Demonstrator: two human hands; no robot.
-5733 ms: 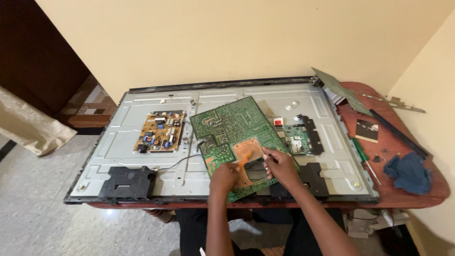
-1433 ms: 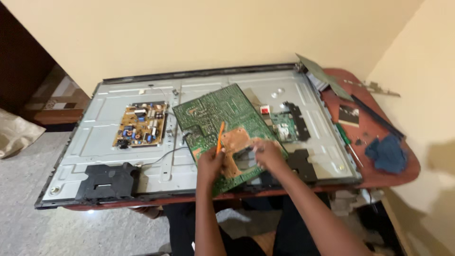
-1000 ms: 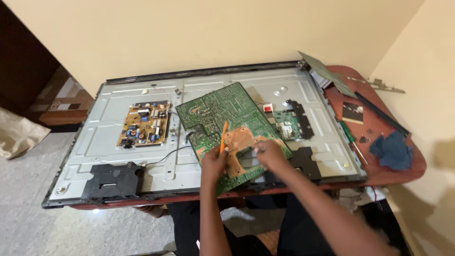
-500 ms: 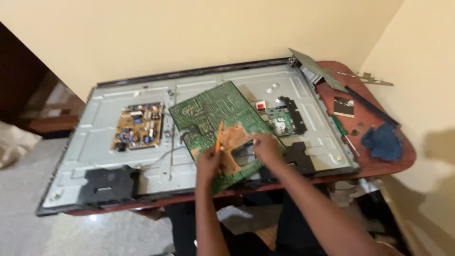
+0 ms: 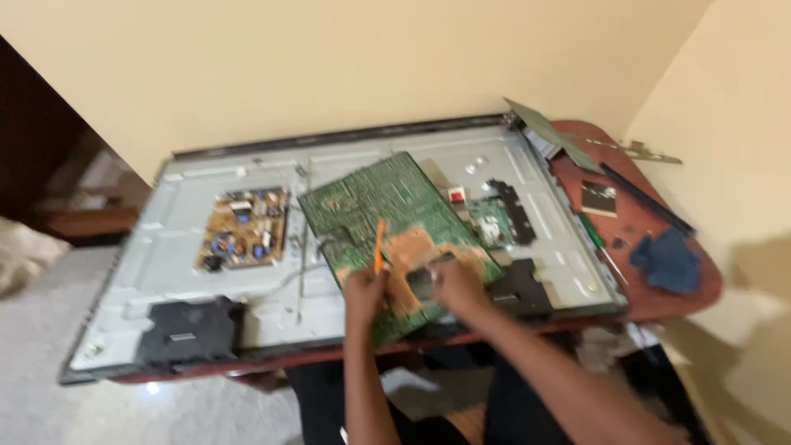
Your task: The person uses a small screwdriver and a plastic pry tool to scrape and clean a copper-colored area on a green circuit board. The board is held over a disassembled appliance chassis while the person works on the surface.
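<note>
Open TV back panel [image 5: 165, 272] lies flat on a red-brown tabletop [image 5: 676, 301], grey metal chassis facing up and filling most of it. Large green circuit board [image 5: 387, 206] sits loose on the chassis, centre, skewed diagonally, near corner overhanging toward the person. Tan power board [image 5: 243, 227] is mounted left of it; a smaller green board with a black bracket [image 5: 498, 218] sits to the right, partly tucked under the big board's edge. Two black speaker boxes on the near rail: one left [image 5: 189, 330], one right [image 5: 523, 288]. Blue cloth [image 5: 669, 259] on the bare right end of the tabletop, a few small tools beside it, too blurred to identify. Left hand [image 5: 364, 292] rests on the big board's near edge, grip pinching an orange pen-like tool [image 5: 379, 245], tip up and angled onto the board. Right hand [image 5: 457, 284] is just beside it, fingers pressed onto a dark patch on the board's copper-coloured area; frame is motion-blurred, so can't tell if that grip pinches anything.
</note>
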